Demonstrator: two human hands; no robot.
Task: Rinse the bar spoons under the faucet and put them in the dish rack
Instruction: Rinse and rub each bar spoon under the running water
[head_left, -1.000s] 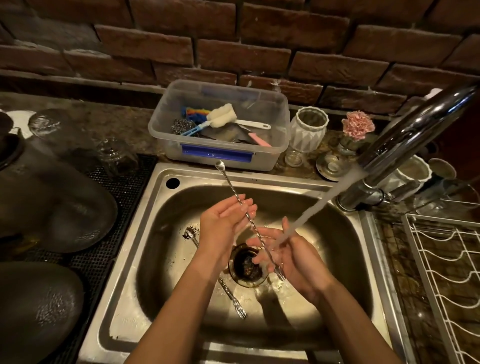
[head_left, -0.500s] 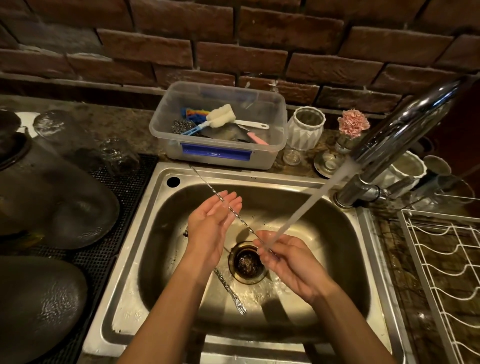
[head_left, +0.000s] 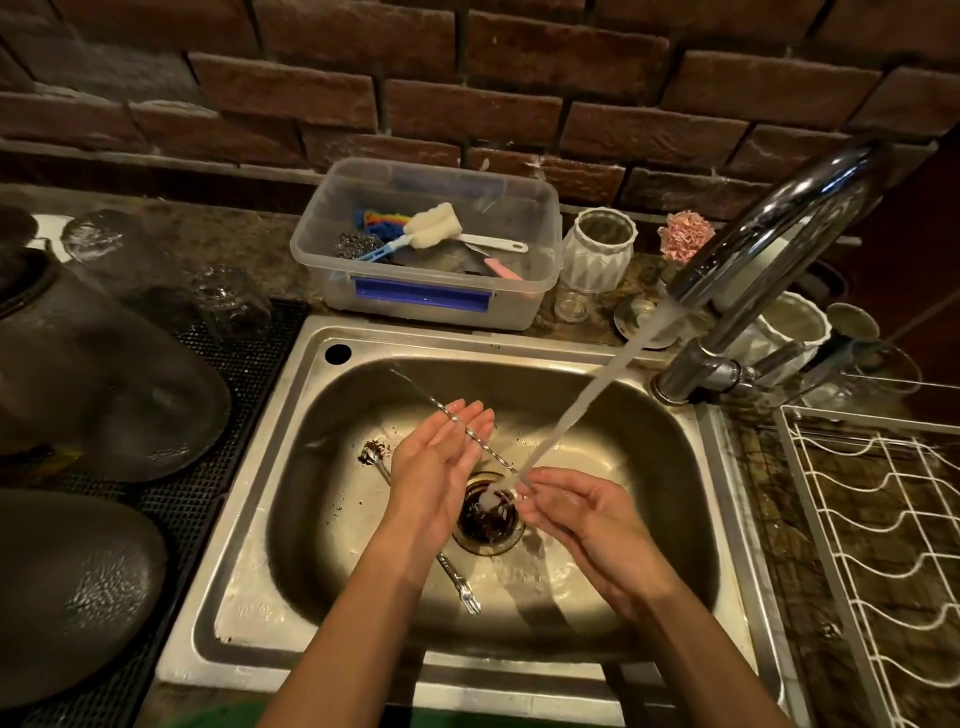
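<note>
Item: 1 spoon (head_left: 478, 435), under faucet (head_left: 769, 249) stream; my left hand (head_left: 441, 457) flat against it, my right hand (head_left: 576, 512) pinching its near end. 1 more spoon (head_left: 457, 579) in sink (head_left: 260, 519).

two bar spoons (head_left: 485, 448), two hands (head_left: 441, 457)

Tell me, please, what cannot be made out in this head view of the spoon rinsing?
- Held bar spoon: its lower end is hidden by the stream and the right hand.
- Second spoon on the sink floor: its middle is covered by the left hand.
- Dish rack: cut off by the right edge.
</note>
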